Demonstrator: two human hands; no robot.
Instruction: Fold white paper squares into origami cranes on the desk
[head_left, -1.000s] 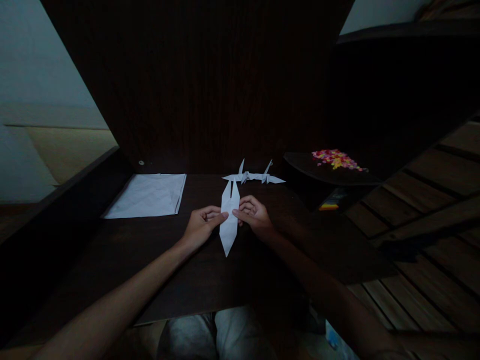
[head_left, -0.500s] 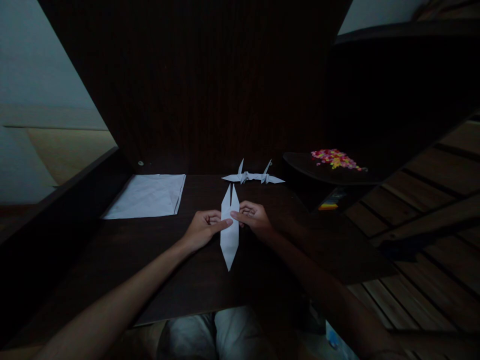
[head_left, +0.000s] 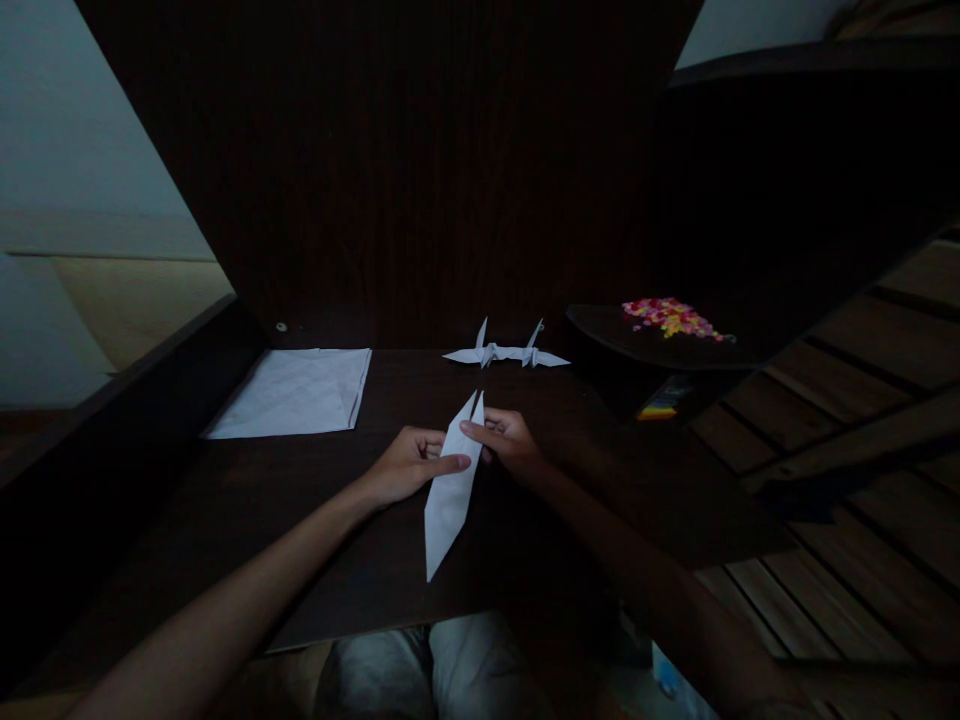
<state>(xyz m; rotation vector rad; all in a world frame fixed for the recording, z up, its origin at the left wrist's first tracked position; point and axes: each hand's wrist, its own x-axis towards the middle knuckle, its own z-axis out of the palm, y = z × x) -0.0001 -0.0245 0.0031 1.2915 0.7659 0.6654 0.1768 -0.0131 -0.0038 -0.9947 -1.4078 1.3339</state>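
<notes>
A long white folded paper (head_left: 448,500) is held over the dark desk between my two hands. Its far end splits into two narrow points, its near end comes to one point, and it leans to the right at the top. My left hand (head_left: 412,463) grips its left edge, thumb lying across the front face. On the right edge, higher up, my right hand (head_left: 508,438) pinches it with the thumb on top; the fingers behind are partly hidden. Beyond the hands, folded white paper cranes (head_left: 510,353) stand joined in a row near the back panel.
White paper sheets (head_left: 292,393) lie at the left of the desk (head_left: 360,570). A rounded shelf (head_left: 600,335) on the right bears a pile of small colourful pieces (head_left: 671,318). Dark panels rise at the back and left; wooden slats (head_left: 840,400) show at right.
The folded paper has tilted, its near point swinging left and closer to me. Both hands have come slightly nearer, still gripping it. The cranes and sheets have stayed put.
</notes>
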